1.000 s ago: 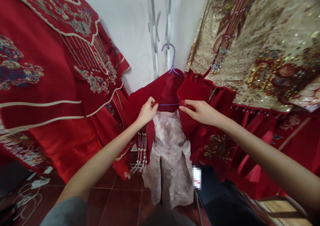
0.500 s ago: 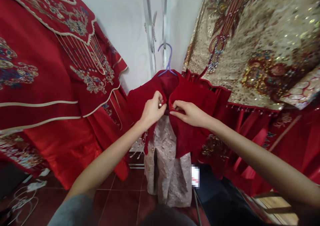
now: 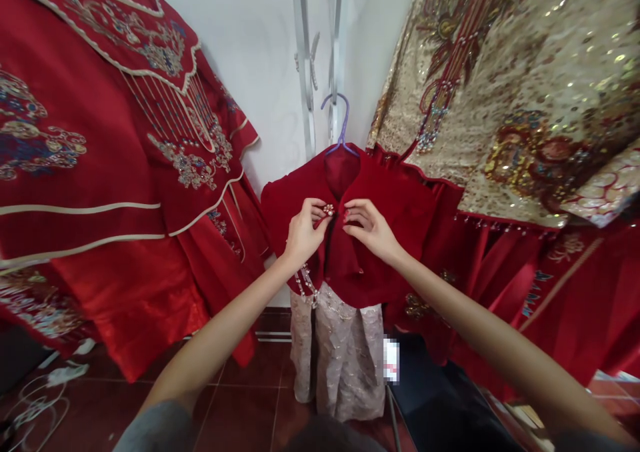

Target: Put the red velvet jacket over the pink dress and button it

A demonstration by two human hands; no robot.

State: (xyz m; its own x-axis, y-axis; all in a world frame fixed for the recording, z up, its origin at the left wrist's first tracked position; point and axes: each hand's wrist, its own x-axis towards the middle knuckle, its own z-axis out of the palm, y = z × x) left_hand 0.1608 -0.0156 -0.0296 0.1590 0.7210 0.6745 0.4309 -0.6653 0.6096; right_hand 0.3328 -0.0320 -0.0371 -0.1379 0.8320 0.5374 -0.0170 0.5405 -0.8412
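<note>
The small red velvet jacket (image 3: pixel 360 259) hangs on a purple hanger (image 3: pixel 341 122) dead centre, hooked on the metal rack pole (image 3: pixel 305 65) against the white wall (image 3: pixel 250 39). Its two front edges meet just below the collar, and right there sits a beaded clasp (image 3: pixel 329 209). The left hand (image 3: pixel 305 229) pinches that clasp between thumb and forefinger; the right hand (image 3: pixel 367 229) is just beside it, fingertips nipping the opposite front edge of the jacket, the two hands almost touching. A strand of pale beads (image 3: pixel 305 282) dangles at the jacket's hem, and a pale pink skirt (image 3: pixel 340 352) drops below it toward the dark red tiled floor (image 3: pixel 250 399). On the left a big red embroidered robe (image 3: pixel 100 172) spreads wide; on the right a gold sequinned garment (image 3: pixel 525 85) hangs close
</note>
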